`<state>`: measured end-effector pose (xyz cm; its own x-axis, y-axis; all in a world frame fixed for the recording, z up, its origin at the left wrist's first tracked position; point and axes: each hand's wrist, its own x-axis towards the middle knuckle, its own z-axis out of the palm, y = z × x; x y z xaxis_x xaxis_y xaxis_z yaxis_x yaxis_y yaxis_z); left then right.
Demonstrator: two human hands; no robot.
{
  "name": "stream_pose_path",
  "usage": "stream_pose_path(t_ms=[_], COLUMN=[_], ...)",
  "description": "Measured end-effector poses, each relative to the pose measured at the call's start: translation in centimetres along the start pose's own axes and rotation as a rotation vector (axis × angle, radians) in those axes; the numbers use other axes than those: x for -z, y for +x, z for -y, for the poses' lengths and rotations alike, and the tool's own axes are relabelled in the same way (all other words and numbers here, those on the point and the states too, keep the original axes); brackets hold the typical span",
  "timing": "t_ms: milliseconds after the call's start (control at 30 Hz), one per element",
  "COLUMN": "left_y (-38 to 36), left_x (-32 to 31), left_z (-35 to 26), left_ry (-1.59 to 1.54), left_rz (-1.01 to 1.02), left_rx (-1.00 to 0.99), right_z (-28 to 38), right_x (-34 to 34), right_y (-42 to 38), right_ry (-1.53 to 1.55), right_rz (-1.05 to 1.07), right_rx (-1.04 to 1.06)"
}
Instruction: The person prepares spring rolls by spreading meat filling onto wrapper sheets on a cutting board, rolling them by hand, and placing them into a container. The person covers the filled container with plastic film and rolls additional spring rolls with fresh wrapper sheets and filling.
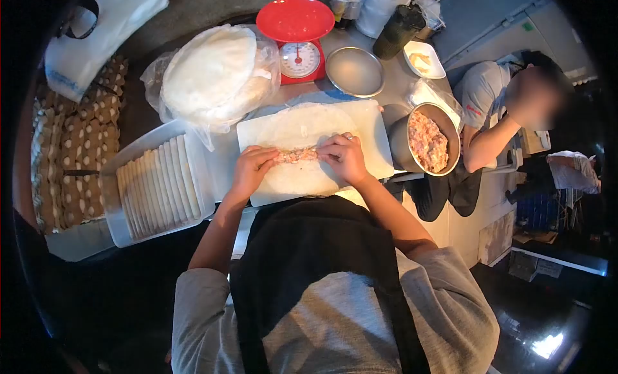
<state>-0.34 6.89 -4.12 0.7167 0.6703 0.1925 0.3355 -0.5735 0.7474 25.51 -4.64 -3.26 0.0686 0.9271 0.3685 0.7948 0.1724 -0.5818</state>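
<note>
A strip of pinkish filling (297, 156) lies across a round white wrapper (299, 178) on the white cutting board (378, 142). My left hand (256, 164) pinches the strip's left end, fingers bent together. At its right end, my right hand (343, 156) closes its fingertips on the filling. To the right of the board stands a metal pot (402, 145) holding more minced filling (427, 141). Left of my left hand, a plastic tub (206, 174) holds several pale rolls (158, 187) in a row.
Behind the board are a stack of wrappers (209, 71) in plastic, a red scale (295, 20), a metal bowl (355, 72) and a dark container (400, 33). Egg trays (82, 149) stand far left. A co-worker (489, 97) is at the right, another person farther back.
</note>
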Motion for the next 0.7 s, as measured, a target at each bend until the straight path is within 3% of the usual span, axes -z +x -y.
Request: stream_pose_path(t_ms=[67, 167, 300, 467, 567, 700], left_y=[-0.1, 0.3, 0.5, 0.0, 0.4, 2.3], left_x=[0.5, 0.9, -0.3, 1.1, 0.5, -3.3], left_z=[-0.3, -3.7, -1.3, -1.7, -2.8, -3.9], left_ry=[0.026, 0.14, 0.09, 0.034, 0.184, 0.172], left_rz=[-0.004, -0.205, -0.032, 0.034, 0.005, 0.045], left_rx=[-0.029, -0.044, -0.065, 0.033, -0.159, -0.146], right_z=[0.0, 2.9, 4.6, 3.0, 1.1, -0.5], right_x=[0.5, 0.9, -2.1, 0.1, 0.0, 1.1], right_y=[0.4, 2.3, 3.4, 2.9, 1.4, 0.6], right_ry=[-0.005, 0.048, -0.047, 0.023, -0.011, 0.083], right_rz=[0.033, 0.066, 0.143, 0.129, 0.033, 0.004], right_rx=[0.004, 0.053, 0.132, 0.022, -0.02, -0.014])
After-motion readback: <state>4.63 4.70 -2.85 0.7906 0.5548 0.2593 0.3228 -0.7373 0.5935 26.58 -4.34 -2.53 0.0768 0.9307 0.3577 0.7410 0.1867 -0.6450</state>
